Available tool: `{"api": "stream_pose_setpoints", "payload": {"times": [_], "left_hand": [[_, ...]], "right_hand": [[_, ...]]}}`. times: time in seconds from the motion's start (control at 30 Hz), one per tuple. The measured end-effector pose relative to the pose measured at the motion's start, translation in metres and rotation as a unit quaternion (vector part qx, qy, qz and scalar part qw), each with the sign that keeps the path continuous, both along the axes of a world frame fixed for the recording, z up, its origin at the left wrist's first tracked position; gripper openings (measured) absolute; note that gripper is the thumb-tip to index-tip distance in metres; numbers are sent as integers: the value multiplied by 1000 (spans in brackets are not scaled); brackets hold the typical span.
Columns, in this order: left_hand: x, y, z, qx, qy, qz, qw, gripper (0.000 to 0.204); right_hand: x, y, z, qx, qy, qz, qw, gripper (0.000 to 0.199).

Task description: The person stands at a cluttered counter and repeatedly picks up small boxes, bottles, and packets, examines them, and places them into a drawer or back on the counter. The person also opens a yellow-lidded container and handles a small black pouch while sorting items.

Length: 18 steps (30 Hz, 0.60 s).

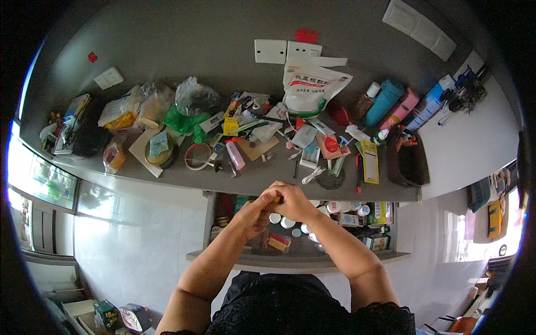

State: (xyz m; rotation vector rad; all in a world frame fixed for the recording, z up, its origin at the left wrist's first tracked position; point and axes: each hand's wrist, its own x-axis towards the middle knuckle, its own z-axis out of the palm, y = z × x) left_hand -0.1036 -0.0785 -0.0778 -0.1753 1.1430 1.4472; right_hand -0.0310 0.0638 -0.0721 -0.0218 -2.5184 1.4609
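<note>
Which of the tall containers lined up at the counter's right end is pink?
The one between the teal container and the blue-and-white one. Its pink colour sets it apart; the row's leftmost bottle is brown.

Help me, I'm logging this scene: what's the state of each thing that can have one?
Left hand: closed on small yellow thing, partly hidden
Right hand: closed around it too
Drawer: pulled open
White-lidded containers: lids on
Green bag: crumpled
White cable: bundled
Brown bin: open-topped, holding things
White pouch: upright
</note>
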Motion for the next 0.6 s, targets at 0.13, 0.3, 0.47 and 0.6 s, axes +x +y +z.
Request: {"api": "stream_pose_setpoints", "payload": {"times": [0.13,0.3,0.47,0.6], "left_hand": [[-6,-7,-4,67,-78,45,994,57],[-12,-9,13,20,-7,78,997,72],[-13,-9,13,5,66,106,992,63],[-14,-7,13,7,132,121,984,53]], "right_hand": [[-14,5,1,-45,-29,-41,998,27],[-37,22,10,-9,-56,-130,990,32],[-41,30,-11,165,60,-126,976,26],[-39,29,-20,168,52,-118,977,26]]}}
